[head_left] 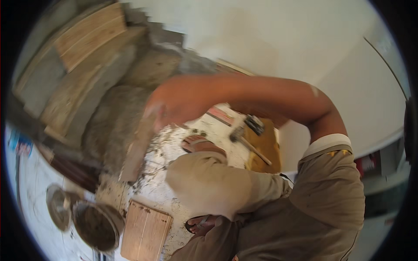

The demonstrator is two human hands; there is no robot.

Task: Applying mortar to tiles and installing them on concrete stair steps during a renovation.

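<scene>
My right arm reaches across from the right, and my right hand (174, 102) is closed around the upper end of a flat greyish-brown strip (137, 150). It looks like a length of wood, though blur hides its exact kind. The strip slants down and left, in front of a rough cement-covered step (111, 115). Whether it touches the step, I cannot tell. My left hand is out of view.
Concrete stairs with a wood-look tile (93, 35) rise at upper left. Lower left hold two buckets, one with grey mortar (96, 228), and a loose tile (146, 230). A mallet (250, 145) lies across a yellow-brown piece (263, 158). Mortar crumbs dot the floor (163, 158).
</scene>
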